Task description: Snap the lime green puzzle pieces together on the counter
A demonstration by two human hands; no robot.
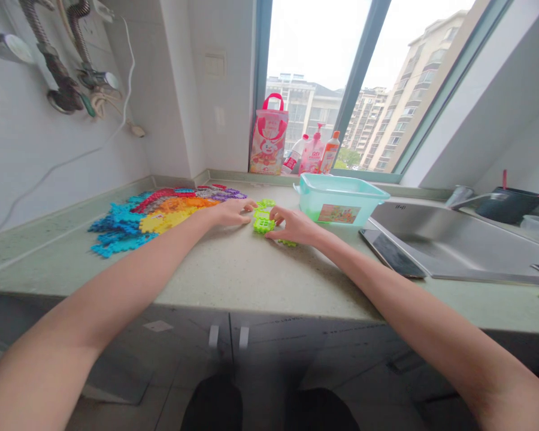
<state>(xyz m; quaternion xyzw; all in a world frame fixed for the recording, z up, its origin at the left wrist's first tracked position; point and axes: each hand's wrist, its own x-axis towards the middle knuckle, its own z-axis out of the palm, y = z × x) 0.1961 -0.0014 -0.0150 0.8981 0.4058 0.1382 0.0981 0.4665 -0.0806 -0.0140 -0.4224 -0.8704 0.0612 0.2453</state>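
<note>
Lime-green plastic interlocking building pieces (263, 224) lie in a small group on the countertop between my two hands. My right hand (294, 226) comes at them from the right, with its thumb and forefinger closed on the edge of one piece. Part of another green piece (288, 243) shows beneath that hand. My left hand (233, 213) hovers just left of the group, its fingers apart and holding nothing. Left of it spreads a pile of similar pieces sorted by colour: yellow (161, 221), orange (184, 205), blue (117, 224), red (150, 200) and purple (229, 194).
A turquoise plastic tub (354, 190) with some green inside stands behind my right hand. A dark phone-like slab (390, 254) lies by the steel sink (449, 245). A pink bag (269, 140) and several bottles (313, 152) line the windowsill.
</note>
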